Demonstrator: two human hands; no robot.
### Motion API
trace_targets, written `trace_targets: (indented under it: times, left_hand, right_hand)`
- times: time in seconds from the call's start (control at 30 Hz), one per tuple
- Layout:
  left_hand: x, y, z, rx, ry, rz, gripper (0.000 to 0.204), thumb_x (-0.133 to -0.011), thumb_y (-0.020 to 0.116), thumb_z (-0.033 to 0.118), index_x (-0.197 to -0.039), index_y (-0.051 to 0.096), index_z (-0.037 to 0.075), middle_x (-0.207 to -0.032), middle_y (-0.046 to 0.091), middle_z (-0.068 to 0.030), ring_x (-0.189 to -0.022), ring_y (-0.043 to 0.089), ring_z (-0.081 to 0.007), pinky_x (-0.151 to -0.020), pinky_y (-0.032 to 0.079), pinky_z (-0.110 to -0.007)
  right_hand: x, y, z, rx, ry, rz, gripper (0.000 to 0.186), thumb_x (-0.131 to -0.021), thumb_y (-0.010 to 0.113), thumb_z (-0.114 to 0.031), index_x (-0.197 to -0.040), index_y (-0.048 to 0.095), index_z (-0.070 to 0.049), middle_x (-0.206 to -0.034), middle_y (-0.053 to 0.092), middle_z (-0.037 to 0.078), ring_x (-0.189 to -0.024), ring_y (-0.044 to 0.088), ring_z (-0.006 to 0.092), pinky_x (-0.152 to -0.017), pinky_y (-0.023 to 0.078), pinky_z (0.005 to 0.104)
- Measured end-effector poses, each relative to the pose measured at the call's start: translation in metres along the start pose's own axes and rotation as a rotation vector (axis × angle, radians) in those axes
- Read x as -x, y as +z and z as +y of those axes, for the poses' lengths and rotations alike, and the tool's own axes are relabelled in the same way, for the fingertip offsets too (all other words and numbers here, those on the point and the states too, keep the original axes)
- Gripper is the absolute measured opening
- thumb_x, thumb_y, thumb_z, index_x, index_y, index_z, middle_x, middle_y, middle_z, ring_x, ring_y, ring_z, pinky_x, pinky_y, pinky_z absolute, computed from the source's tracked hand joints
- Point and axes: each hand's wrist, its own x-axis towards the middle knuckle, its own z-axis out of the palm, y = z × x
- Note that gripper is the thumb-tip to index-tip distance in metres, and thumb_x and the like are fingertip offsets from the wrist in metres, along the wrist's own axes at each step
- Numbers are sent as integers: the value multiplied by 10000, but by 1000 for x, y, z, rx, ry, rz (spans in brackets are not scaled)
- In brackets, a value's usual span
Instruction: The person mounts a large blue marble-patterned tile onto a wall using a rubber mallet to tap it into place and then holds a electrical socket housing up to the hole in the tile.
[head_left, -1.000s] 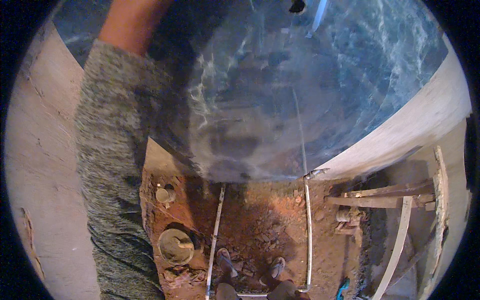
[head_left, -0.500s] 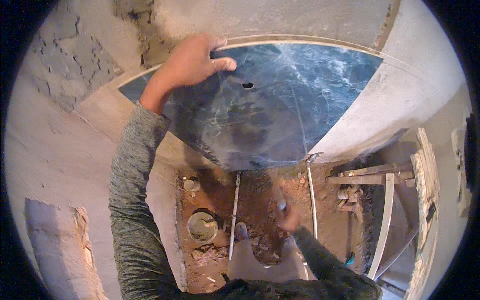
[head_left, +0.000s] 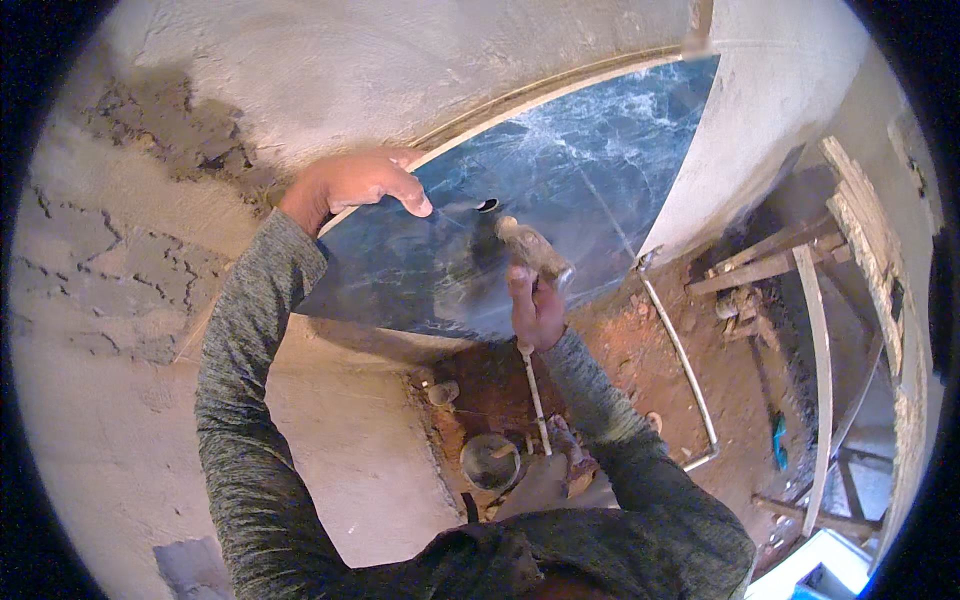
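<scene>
A large dark blue, marbled tile (head_left: 600, 170) with a small round hole stands against the plastered wall. My left hand (head_left: 355, 188) grips its upper left edge, fingers behind the edge and thumb on the front face. My right hand (head_left: 540, 310) is closed around a hammer, held in front of the tile's lower middle. The hammer's worn, brownish head (head_left: 535, 248) is raised below the hole; most of its handle is hidden by my fist. Whether the head touches the tile I cannot tell.
A round bucket (head_left: 490, 462) and a small cup (head_left: 443, 393) stand on the dirt floor. White pipes (head_left: 680, 350) rise near the tile's lower edge. Wooden boards (head_left: 815, 340) lean at the right, close to a turquoise object (head_left: 779, 440).
My right hand has come up from low near my legs, bringing the hammer in front of the tile. My left hand stays on the tile's edge while the view has turned and shifted.
</scene>
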Motion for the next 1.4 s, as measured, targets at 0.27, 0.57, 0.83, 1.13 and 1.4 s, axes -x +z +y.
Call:
trace_targets:
  times: [0.27, 0.57, 0.83, 1.13, 1.4]
  left_hand:
    - [0, -4, -1, -53, -114, 39, 295, -740, 701, 229, -930, 727, 5, -886, 712, -73, -845, 651, -176, -792, 499, -331]
    - [1, -6, -10, 127, -91, 30, 254, -754, 707, 246, -889, 711, 30, -842, 674, -47, -760, 610, -146, -728, 479, -309]
    - [3, 1, -4, 181, -148, 53, 241, -733, 699, 245, -864, 700, 42, -804, 657, -44, -707, 594, -146, -677, 476, -312]
    - [5, 2, -5, 231, -124, 29, 242, -739, 701, 239, -869, 708, 35, -814, 664, -47, -723, 595, -150, -695, 476, -319]
    - [5, 5, -6, 348, -145, 57, 223, -742, 698, 231, -869, 707, 48, -814, 666, -44, -729, 607, -142, -693, 486, -308]
  right_hand:
    - [-4, 16, 7, 98, -57, 30, 155, -989, 497, -161, -1004, 531, -10, -757, 482, -23, -658, 445, 77, -562, 369, 245]
    - [-21, 33, 6, 51, -163, 142, 257, -913, 549, -99, -1133, 579, 30, -990, 606, 116, -835, 599, 200, -737, 478, 299]
    - [-19, 27, 15, 156, -142, 131, 256, -860, 576, -100, -1096, 622, -12, -950, 620, 149, -789, 642, 286, -700, 520, 352]
    - [-30, 21, 2, 307, -308, 131, 253, -859, 558, -146, -1073, 625, -30, -894, 618, 145, -728, 627, 323, -632, 519, 393]
    - [-30, 12, 11, 441, -355, 47, 256, -870, 566, -118, -1082, 623, 15, -915, 622, 150, -742, 617, 271, -648, 496, 357]
